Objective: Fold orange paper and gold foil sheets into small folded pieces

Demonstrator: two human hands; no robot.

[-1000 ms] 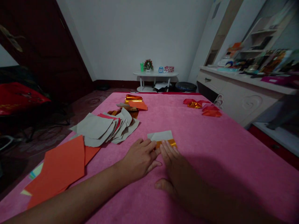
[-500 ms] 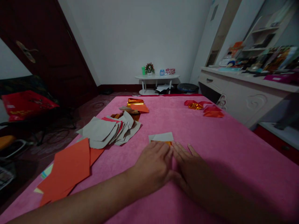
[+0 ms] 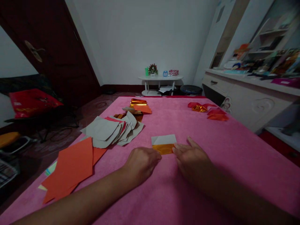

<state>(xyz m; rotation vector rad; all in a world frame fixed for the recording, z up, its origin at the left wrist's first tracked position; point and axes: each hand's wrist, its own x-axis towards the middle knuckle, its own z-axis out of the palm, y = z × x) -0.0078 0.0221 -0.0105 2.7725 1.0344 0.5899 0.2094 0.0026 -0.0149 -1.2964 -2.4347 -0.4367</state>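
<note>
A small sheet of folded paper (image 3: 164,139) lies on the pink cloth in front of me. Its far part is pale grey, and a shiny gold strip is folded up along the near side. My left hand (image 3: 142,163) is closed, its curled fingers at the near left corner of this paper; whether they pinch it is partly hidden. On the right edge rests my right hand (image 3: 193,161), fingers stretched out and thumb side low, with fingertips touching the gold strip. Both forearms come in from the bottom of the view.
Left of the hands lie a fanned stack of grey paper (image 3: 105,129) and orange sheets (image 3: 70,165). Farther back sit gold foil pieces (image 3: 138,102). Several red and gold folded pieces (image 3: 217,114) are at the far right of the pink-covered table (image 3: 234,162).
My left hand has moved left and nearer to me, from the paper's middle to its left corner, uncovering the gold strip. My right hand has shifted slightly right. The view has turned a little left.
</note>
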